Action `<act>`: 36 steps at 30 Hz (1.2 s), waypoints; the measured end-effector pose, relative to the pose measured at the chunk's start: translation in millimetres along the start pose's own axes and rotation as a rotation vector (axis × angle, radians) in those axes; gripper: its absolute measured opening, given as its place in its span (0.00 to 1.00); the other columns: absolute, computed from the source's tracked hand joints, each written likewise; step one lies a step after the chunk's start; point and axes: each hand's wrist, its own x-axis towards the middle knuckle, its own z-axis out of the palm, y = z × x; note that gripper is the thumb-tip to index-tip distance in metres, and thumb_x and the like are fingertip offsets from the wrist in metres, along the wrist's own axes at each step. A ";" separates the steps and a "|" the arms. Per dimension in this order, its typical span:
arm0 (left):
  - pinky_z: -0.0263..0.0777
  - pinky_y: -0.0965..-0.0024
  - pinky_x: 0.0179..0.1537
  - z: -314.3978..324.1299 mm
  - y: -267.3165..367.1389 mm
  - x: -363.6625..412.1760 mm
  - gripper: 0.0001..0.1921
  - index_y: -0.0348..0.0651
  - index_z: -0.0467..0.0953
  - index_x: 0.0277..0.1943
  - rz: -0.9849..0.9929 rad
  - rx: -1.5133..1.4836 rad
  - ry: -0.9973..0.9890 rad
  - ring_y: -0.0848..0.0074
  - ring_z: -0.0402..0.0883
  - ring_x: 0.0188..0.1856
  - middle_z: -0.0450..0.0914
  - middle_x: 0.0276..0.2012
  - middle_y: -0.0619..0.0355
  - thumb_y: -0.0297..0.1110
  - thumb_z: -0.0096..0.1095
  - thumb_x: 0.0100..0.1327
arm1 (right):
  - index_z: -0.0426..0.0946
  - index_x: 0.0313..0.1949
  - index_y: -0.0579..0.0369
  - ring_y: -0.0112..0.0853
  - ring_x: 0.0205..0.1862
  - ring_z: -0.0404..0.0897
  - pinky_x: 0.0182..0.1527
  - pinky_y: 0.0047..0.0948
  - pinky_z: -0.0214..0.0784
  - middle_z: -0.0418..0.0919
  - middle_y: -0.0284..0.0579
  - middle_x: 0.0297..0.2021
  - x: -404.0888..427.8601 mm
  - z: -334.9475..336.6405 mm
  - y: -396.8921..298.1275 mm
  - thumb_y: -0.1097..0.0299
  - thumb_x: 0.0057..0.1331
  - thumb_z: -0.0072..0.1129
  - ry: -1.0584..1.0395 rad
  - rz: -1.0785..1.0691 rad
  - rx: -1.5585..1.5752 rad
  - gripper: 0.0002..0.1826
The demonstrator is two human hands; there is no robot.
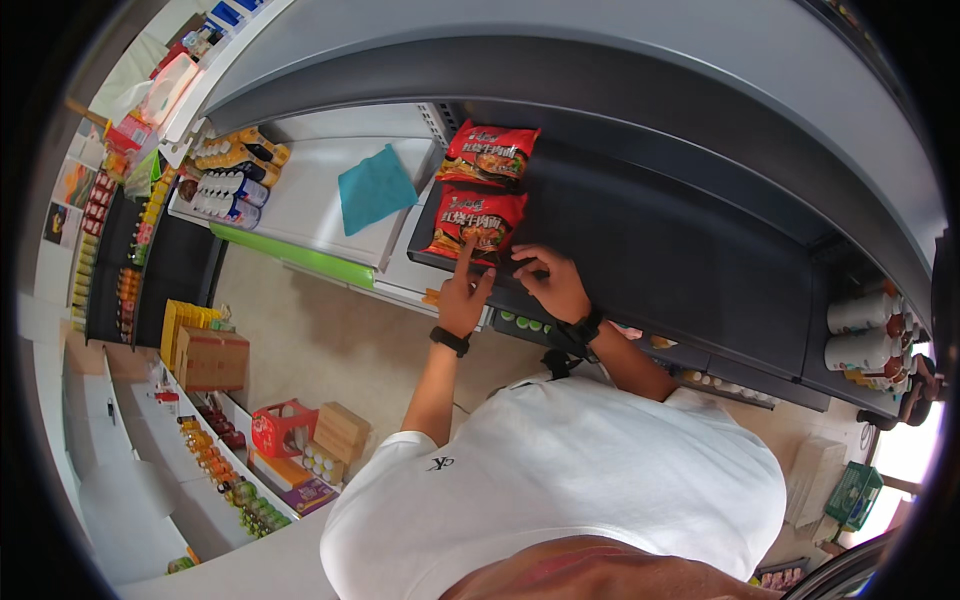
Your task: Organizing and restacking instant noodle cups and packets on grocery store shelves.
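Note:
Two red packets of instant noodles lie one behind the other at the left end of a dark grey shelf [660, 247]. My left hand [461, 300] is at the front edge of the near packet [480, 217], its index finger stretched out onto the wrapper and its thumb apart. Just right of that packet, my right hand [556, 285] hovers over the shelf's front with bent fingers and nothing in them. The far packet [489, 152] rests behind, untouched by either hand. Both wrists wear black bands.
A teal cloth [377, 189] lies on the white shelf to the left, near several bottles [232, 196]. White containers [862, 330] stand at the right. An upper shelf [525, 71] overhangs the packets. Cardboard boxes [214, 360] and a red crate [283, 427] stand behind at lower left.

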 end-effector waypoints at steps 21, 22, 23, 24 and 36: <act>0.72 0.54 0.26 -4.5 -4.1 21.4 0.32 0.66 0.62 0.75 -0.056 0.491 0.220 0.52 0.82 0.22 0.79 0.17 0.53 0.46 0.60 0.70 | 0.78 0.50 0.65 0.31 0.43 0.88 0.34 0.25 0.82 0.86 0.47 0.41 0.0 -10.4 -8.5 0.76 0.69 0.58 -0.074 0.188 0.135 0.11; 0.72 0.54 0.26 -3.6 -5.0 21.6 0.32 0.66 0.62 0.75 -0.059 0.489 0.224 0.52 0.82 0.22 0.79 0.17 0.53 0.46 0.60 0.70 | 0.78 0.50 0.64 0.31 0.42 0.88 0.34 0.25 0.82 0.86 0.47 0.40 -0.1 -10.4 -6.9 0.76 0.69 0.58 -0.074 0.180 0.140 0.11; 0.72 0.54 0.26 -4.2 -5.6 21.7 0.32 0.66 0.61 0.75 -0.073 0.437 0.209 0.51 0.82 0.23 0.80 0.17 0.53 0.46 0.59 0.70 | 0.78 0.50 0.64 0.30 0.42 0.88 0.34 0.24 0.82 0.86 0.47 0.40 1.0 -9.3 -5.8 0.76 0.69 0.57 -0.079 0.168 0.147 0.11; 0.72 0.53 0.26 -5.2 -6.2 21.1 0.32 0.66 0.60 0.76 -0.089 0.386 0.195 0.51 0.82 0.24 0.80 0.18 0.53 0.47 0.59 0.70 | 0.78 0.50 0.64 0.30 0.42 0.88 0.34 0.24 0.82 0.86 0.47 0.40 1.1 -8.6 -4.5 0.76 0.69 0.57 -0.088 0.165 0.145 0.11; 0.69 0.69 0.27 1.5 -33.1 -39.3 0.34 0.52 0.63 0.74 0.000 0.005 -0.040 0.72 0.78 0.22 0.81 0.25 0.57 0.30 0.64 0.66 | 0.78 0.49 0.61 0.26 0.42 0.86 0.32 0.20 0.77 0.84 0.39 0.37 -1.8 -8.0 -5.0 0.76 0.72 0.55 -0.077 0.208 0.132 0.09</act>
